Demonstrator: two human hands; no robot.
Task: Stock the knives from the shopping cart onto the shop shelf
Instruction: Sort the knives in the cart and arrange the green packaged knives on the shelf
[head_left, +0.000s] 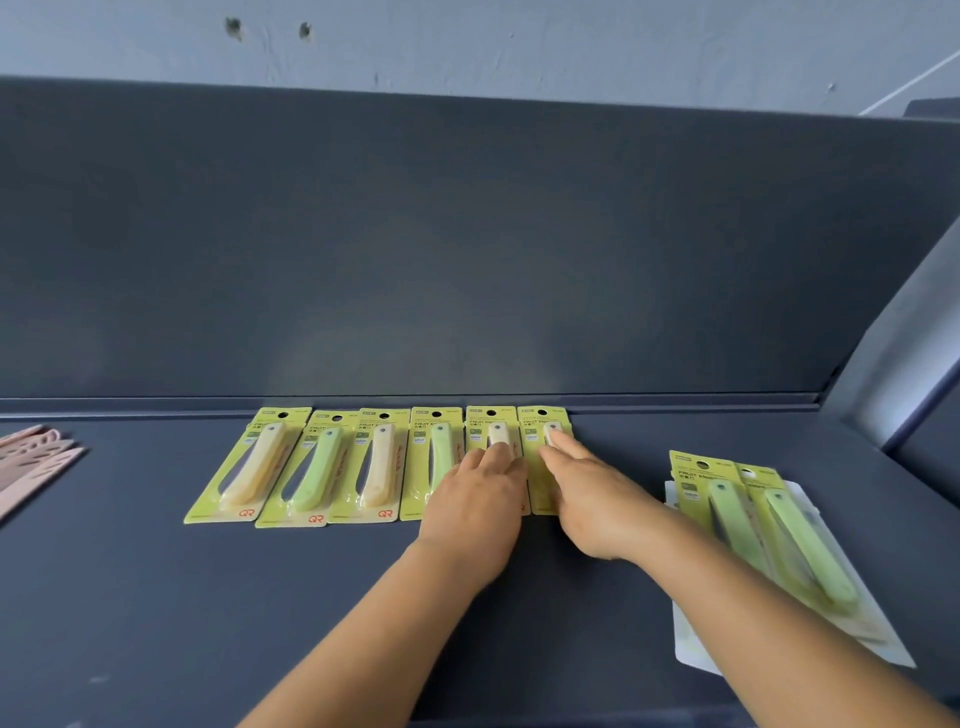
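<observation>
From the head view I see a row of six carded knives (384, 465) lying flat on the dark shelf (156, 597), their tops butted against the back lip and their long axes running front to back. My left hand (475, 506) lies flat over the fifth pack (491, 434), fingers straight and pressing down. My right hand (587, 499) reaches in just beside it, straight fingers resting on the sixth pack (543, 431) at the right end of the row. Neither hand grips anything; both lie spread and close together.

A loose stack of packs (748, 525) lies to my right on the shelf, well apart from the row, skewed so its long axis slants toward the front right. My right forearm passes over its near corner, so I judge the right hand the nearer one to fetch from it, then turn a pack square to the row. The cart is out of sight.

Some pinkish items (36, 452) sit at the far left edge.
</observation>
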